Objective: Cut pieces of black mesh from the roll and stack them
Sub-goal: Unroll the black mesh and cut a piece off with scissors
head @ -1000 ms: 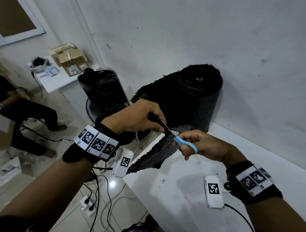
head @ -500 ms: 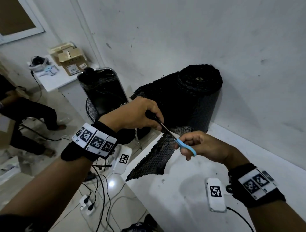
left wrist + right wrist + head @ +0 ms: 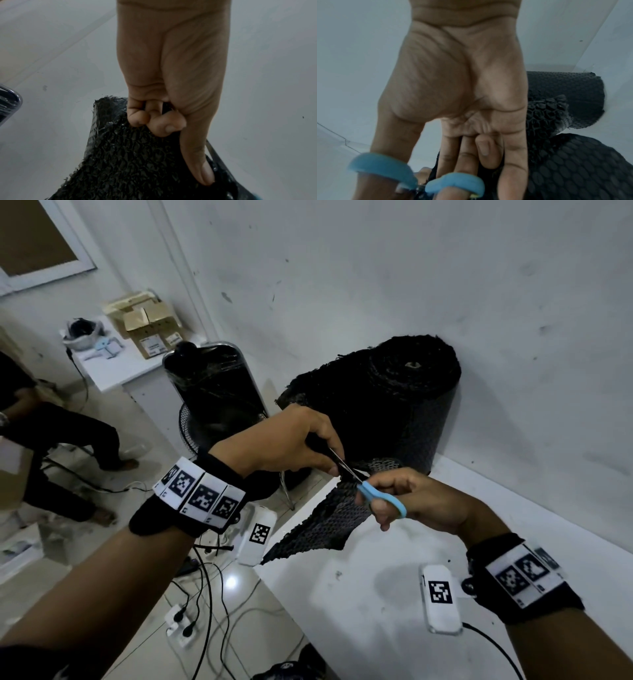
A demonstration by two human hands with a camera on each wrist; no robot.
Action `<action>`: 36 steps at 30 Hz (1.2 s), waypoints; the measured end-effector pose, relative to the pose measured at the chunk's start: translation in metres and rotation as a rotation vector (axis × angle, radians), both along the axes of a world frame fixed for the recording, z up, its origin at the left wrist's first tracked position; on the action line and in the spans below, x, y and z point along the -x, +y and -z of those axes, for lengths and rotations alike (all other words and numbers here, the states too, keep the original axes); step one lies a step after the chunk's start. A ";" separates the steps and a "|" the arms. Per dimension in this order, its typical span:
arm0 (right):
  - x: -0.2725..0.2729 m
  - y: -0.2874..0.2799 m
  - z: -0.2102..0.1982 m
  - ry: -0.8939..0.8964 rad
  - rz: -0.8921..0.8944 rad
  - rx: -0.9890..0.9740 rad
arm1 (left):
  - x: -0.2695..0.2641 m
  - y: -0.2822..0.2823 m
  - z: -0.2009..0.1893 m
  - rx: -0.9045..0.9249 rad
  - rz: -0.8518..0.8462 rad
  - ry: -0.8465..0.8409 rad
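On white table [image 3: 376, 604], left hand [image 3: 287, 443] gripping mesh [image 3: 322, 525], right hand [image 3: 414, 498] grasping scissors [image 3: 380, 498]

Mesh roll [image 3: 407, 405] stands on white table [image 3: 376, 611], against the wall behind it: no passage behind; loose mesh sheet [image 3: 322, 522] hangs forward-left of roll over the table edge, blocking that side; left hand [image 3: 291, 443] and right hand [image 3: 414, 498] with scissors [image 3: 376, 494] crowd the space just in front of roll; bare tabletop right of roll and nearer the camera is open; black fan [image 3: 212, 395] stands left of roll, off the table, narrowing the gap there.
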State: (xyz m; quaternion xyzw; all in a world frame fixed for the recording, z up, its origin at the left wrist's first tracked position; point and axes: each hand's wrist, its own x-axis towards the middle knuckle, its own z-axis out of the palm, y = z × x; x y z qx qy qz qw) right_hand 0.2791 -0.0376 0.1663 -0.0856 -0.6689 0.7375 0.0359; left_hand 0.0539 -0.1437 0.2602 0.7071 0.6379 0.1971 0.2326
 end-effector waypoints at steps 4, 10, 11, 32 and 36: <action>0.004 0.001 -0.001 0.022 0.033 -0.036 | -0.002 0.001 0.001 0.008 -0.006 -0.002; 0.004 -0.001 -0.001 0.002 0.011 -0.003 | -0.008 -0.002 0.000 0.003 0.003 0.007; 0.005 -0.001 0.000 0.006 0.017 -0.014 | -0.010 -0.002 0.001 -0.003 0.008 0.016; -0.002 0.008 0.000 0.030 -0.009 0.022 | -0.008 -0.002 -0.008 0.026 -0.052 -0.057; 0.002 0.008 -0.002 0.038 0.010 0.005 | -0.012 0.001 -0.005 0.017 -0.046 -0.050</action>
